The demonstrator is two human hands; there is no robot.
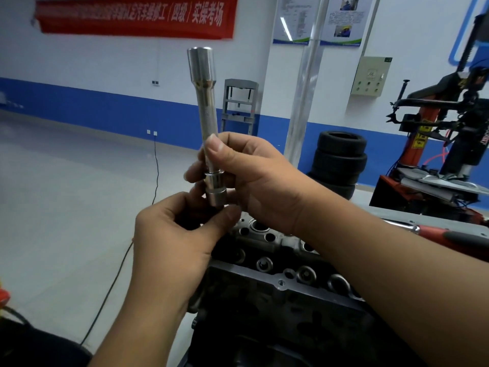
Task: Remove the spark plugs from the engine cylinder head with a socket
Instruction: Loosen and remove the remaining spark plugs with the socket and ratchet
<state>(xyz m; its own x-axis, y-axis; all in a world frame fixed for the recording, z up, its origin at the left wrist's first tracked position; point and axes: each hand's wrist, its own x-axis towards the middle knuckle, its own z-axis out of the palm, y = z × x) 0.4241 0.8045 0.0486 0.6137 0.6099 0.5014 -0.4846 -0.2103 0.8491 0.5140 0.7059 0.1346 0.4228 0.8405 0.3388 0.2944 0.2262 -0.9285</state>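
Observation:
A long chrome spark plug socket [205,96] stands upright in front of me, its wide open end at the top. My right hand [259,181] grips its lower shaft with thumb and fingers curled round it. My left hand [174,234] pinches the short thick bottom end [215,193] of the socket from below. Whatever lies under my left fingers is hidden. Below my hands sits the engine cylinder head [277,266], dark and grey, with round wells along its top.
A red-handled ratchet wrench [444,234] lies on the bench behind my right forearm. Stacked tyres [340,160] and a red tyre-changing machine [434,144] stand at the right. A black cable [156,168] runs across the grey floor at the left.

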